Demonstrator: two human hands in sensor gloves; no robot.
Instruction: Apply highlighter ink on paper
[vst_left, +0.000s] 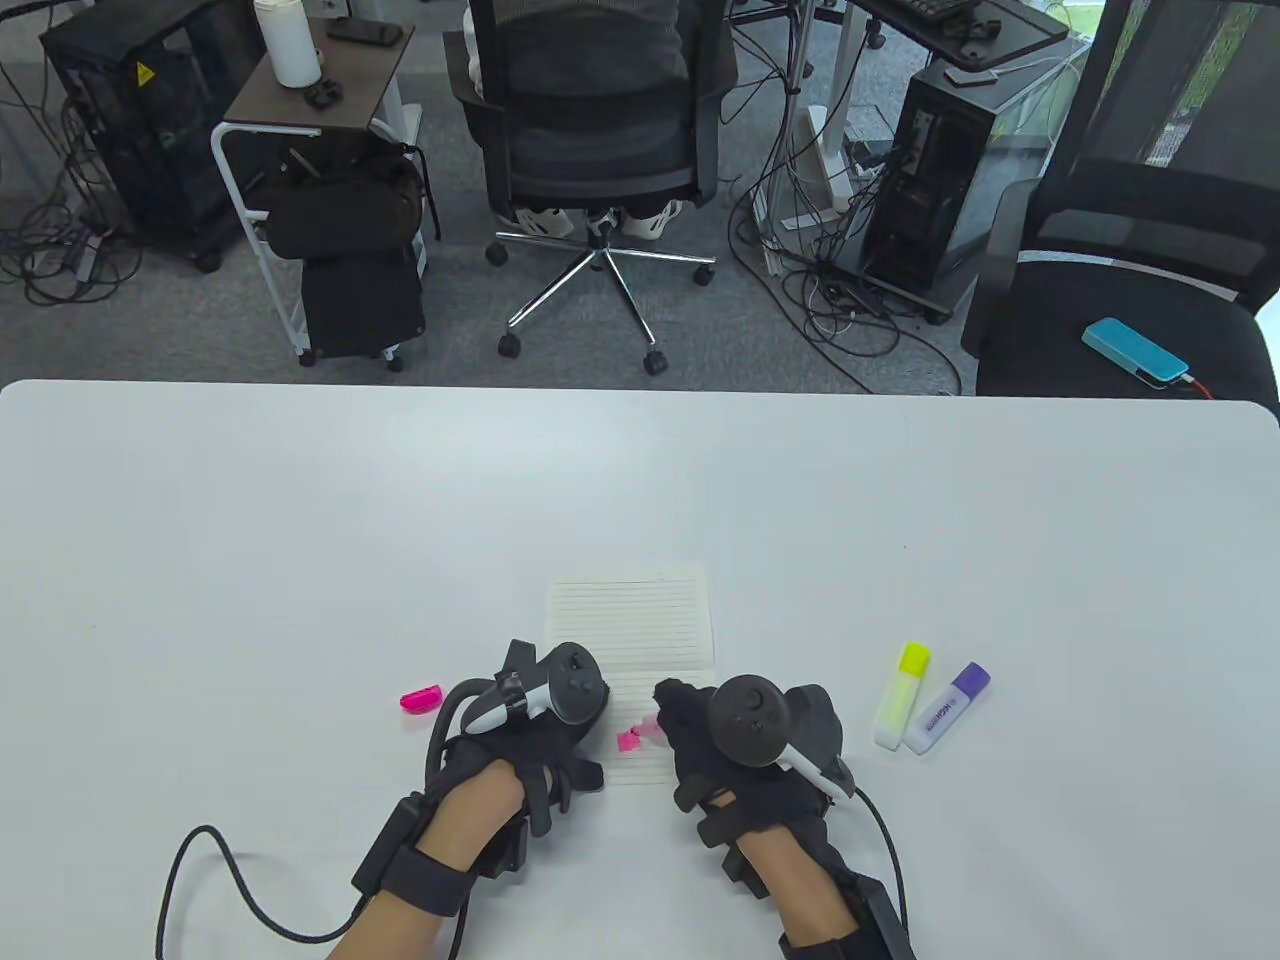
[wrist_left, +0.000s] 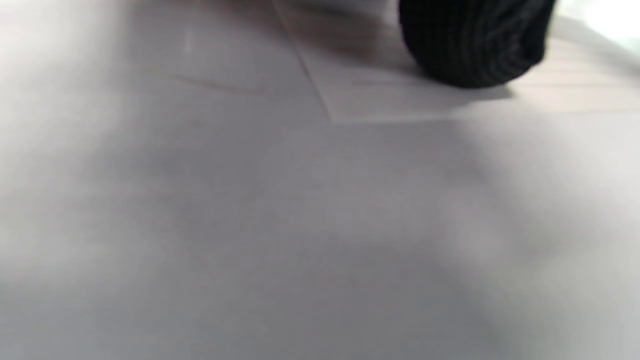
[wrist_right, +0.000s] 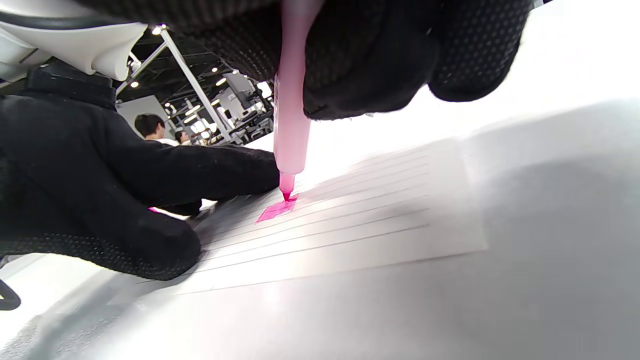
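Observation:
A lined sheet of paper (vst_left: 630, 625) lies on the white table (vst_left: 300, 520). My right hand (vst_left: 745, 740) grips an uncapped pink highlighter (wrist_right: 291, 130) upright, its tip touching the paper (wrist_right: 350, 220) at the end of a small pink ink patch (wrist_right: 274, 211); the patch also shows in the table view (vst_left: 629, 741). My left hand (vst_left: 540, 715) rests flat on the paper's left side, fingers (wrist_right: 150, 175) pressing it down. A gloved fingertip (wrist_left: 475, 45) touches the paper (wrist_left: 380, 95) in the blurred left wrist view.
The pink cap (vst_left: 421, 699) lies on the table left of my left hand. A yellow highlighter (vst_left: 902, 695) and a purple highlighter (vst_left: 946, 708) lie capped to the right of my right hand. Chairs and computers stand beyond the far table edge.

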